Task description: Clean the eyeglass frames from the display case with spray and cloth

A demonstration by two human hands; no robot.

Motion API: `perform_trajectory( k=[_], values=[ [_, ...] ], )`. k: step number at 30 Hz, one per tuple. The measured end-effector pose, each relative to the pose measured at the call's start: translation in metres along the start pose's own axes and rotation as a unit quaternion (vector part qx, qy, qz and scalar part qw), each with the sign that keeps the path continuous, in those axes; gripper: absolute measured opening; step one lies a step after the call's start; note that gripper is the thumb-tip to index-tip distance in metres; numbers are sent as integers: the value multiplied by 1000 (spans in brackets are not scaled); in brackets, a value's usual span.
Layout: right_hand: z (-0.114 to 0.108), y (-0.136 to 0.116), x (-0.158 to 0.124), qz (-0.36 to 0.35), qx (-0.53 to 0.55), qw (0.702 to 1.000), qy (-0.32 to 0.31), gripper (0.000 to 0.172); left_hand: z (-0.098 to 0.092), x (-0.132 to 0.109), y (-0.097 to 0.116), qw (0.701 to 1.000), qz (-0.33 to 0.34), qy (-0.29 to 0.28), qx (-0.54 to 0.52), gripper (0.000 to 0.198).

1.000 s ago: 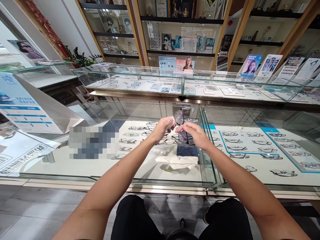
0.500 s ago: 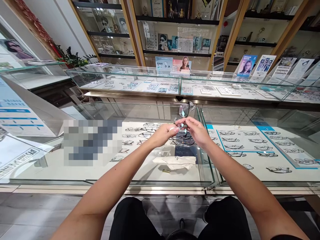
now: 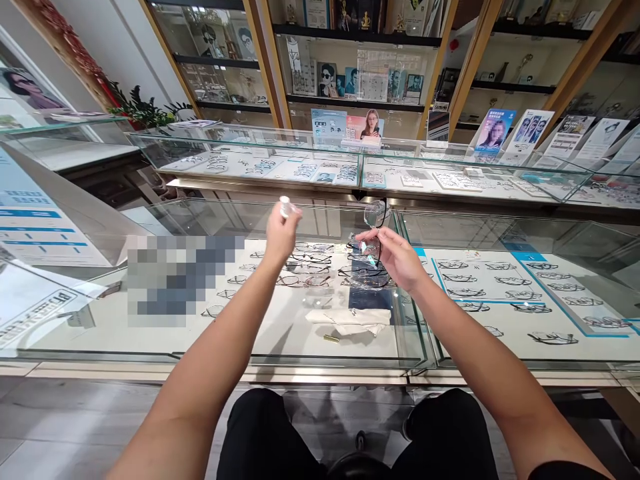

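My right hand (image 3: 400,257) pinches a pair of glasses (image 3: 376,213) with a dark frame. The glasses are turned on end, one clear lens above the fingers and the other below, with a greenish glint on the lower lens. Off to the left, my left hand (image 3: 281,230) is raised and closed around a small clear bottle with a white top (image 3: 285,204); the fingers hide most of it. Under the hands, on the glass counter, lie a cream cloth (image 3: 353,320) with dark print and a small gold-coloured piece (image 3: 331,339).
Rows of glasses (image 3: 310,270) show in the glass display counter (image 3: 320,363) below my hands. A second glass case (image 3: 280,137) stands behind it. Printed stand cards (image 3: 40,213) are at the left. A blurred patch (image 3: 183,280) covers part of the counter.
My left hand has moved away from the glasses, leftward and up, with the small bottle in it. My right hand still holds the glasses in nearly the same place.
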State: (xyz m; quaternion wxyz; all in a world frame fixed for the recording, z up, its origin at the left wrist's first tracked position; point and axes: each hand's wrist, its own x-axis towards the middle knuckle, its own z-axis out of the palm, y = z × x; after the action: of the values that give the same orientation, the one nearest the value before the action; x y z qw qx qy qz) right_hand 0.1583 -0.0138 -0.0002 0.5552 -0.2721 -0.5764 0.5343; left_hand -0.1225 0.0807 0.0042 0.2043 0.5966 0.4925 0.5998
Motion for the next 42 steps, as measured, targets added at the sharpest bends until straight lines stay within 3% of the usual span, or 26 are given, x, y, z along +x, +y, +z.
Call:
perform_trajectory(
  k=[2,5,9,13,22,27,31,33,35,37,38,40,41,42],
  values=[
    [-1,-3,0,1,11,1000,0,35,-12,18,-17,986,-94,115,81,10],
    [-2,-6,-1,11,11,1000,4,36,-26,33,-42,949,-194,188,163,26],
    [-4,-7,-1,19,11,1000,2,37,-35,37,-67,939,-243,179,167,31],
    [-5,-7,0,24,16,1000,-3,36,-36,37,-77,939,-252,168,163,39],
    [-6,-6,2,18,28,999,-3,32,-37,38,-78,928,-282,159,184,57],
    [-7,-6,1,19,27,999,1,32,-30,35,-67,923,-294,166,187,68],
    [-9,-6,2,23,45,999,4,29,-22,30,-42,908,-254,249,220,81],
    [-10,-6,3,23,60,998,6,29,-19,23,-23,918,-170,280,223,78],
    [-13,-7,4,18,78,997,9,27,-14,10,-1,936,-43,288,198,70],
    [-17,-8,5,10,93,996,15,23,-7,-9,22,953,92,252,143,55],
    [-19,-9,6,6,98,995,19,22,-2,-22,33,963,143,202,112,44],
    [-23,-9,8,2,103,994,31,20,8,-50,55,977,200,33,73,22],
    [-25,-9,9,0,104,994,37,20,13,-65,64,971,212,-81,75,10],
    [-27,-9,10,-1,104,994,42,20,18,-79,72,946,217,-222,93,3]
  ],
)
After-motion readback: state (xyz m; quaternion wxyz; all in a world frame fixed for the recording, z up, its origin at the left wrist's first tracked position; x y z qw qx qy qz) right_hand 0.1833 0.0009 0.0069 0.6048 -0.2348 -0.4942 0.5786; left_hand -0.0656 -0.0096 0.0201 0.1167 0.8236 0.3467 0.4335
